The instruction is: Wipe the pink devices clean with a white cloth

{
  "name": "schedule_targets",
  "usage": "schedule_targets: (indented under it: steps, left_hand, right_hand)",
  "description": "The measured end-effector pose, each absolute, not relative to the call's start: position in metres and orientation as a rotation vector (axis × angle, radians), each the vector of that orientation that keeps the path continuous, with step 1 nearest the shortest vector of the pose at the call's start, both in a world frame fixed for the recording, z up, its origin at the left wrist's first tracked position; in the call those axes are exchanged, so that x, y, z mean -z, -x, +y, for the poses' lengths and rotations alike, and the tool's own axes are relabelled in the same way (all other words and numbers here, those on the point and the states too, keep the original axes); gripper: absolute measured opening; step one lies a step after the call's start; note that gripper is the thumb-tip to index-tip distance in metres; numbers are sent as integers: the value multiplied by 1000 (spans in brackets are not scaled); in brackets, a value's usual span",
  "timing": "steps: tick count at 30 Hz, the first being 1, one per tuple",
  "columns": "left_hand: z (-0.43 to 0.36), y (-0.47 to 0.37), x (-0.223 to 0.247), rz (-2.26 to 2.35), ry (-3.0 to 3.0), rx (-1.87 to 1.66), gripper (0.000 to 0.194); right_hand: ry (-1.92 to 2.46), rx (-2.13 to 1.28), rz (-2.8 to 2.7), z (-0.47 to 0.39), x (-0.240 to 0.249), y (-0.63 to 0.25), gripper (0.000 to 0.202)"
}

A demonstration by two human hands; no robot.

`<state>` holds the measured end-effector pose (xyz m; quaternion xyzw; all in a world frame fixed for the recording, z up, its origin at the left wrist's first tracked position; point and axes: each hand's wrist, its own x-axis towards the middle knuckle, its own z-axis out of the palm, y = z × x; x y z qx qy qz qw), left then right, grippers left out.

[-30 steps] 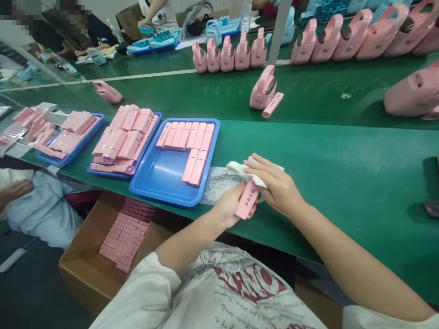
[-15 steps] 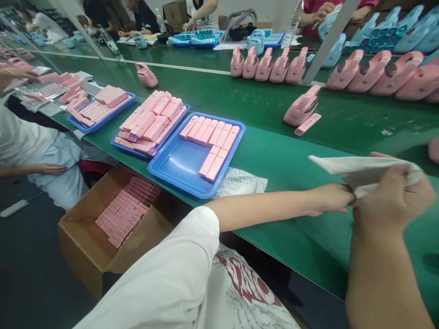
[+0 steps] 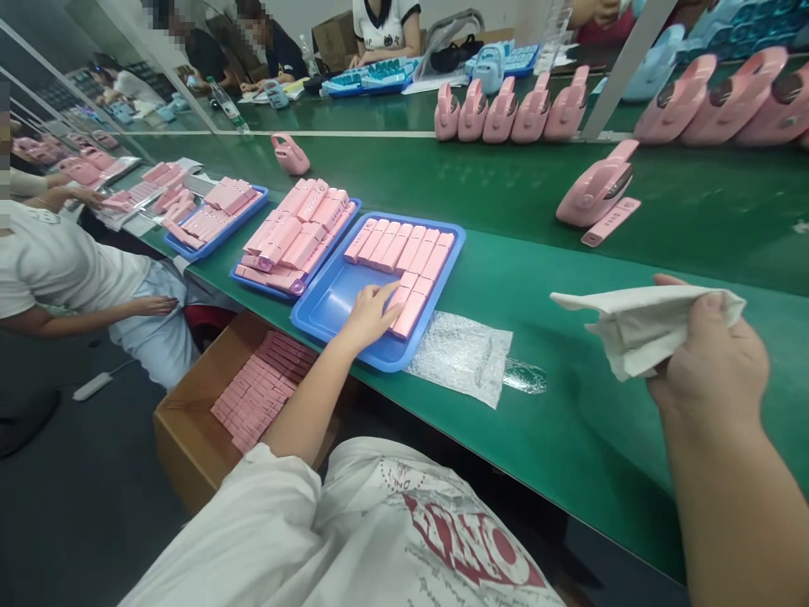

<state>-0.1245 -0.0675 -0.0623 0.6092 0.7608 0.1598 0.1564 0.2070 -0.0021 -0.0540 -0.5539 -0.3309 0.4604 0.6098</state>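
Observation:
My left hand (image 3: 370, 319) reaches over a blue tray (image 3: 325, 299), thumb and forefinger apart at the near left bar of the neatly laid pink bars (image 3: 410, 314). Its fingertips meet that bar's edge; I cannot tell how firmly they touch. The bar lies flat beside the others. Over the green bench at the right, my right hand (image 3: 714, 354) is closed on a folded white cloth (image 3: 645, 316), which sticks out to the left and hangs below the fingers.
Bubble wrap (image 3: 464, 354) lies right of the tray. A heaped tray of pink bars (image 3: 297, 232) stands to its left. Below sits a cardboard box (image 3: 183, 430) of bars. Pink handled casings (image 3: 591, 190) stand farther back. A co-worker (image 3: 82, 261) sits at left.
My left hand has left the cloth at the right and moved left to the bars in the tray. My right hand keeps the cloth. The view has shifted slightly.

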Motion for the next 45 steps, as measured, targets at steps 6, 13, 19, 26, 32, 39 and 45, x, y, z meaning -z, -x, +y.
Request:
schedule_targets:
  steps: [6,13,19,26,32,39,45]
  left_hand:
    - [-66,141,68,2201,-1702,-408,62]
    - [-90,130,49,1631,-1285,-972,55]
    - [-109,50,55,875,-823,-1139,44]
    - [-107,-5,80,654,-550,-969,39]
    - [-109,3,72,914,-756,-876,57]
    - [-53,40,5,1863,-2172,-350,36]
    - [12,15,0,2021,-2262,371,17]
  right_hand:
    - [1327,-1100,-678,3,56,-203,34]
    - [1247,-1368,-375,11,61,-193,36]
    - [1240,-1551,-313,-3,63,-174,18]
    - [956,-1702,-956,-39,72,-163,50]
    - [921,-1694,-1084,-41,75,-165,52]
    - [1041,-1438,-821,-11,79,-184,28]
    - [1015,-1343,-831,-8,69,-196,18]
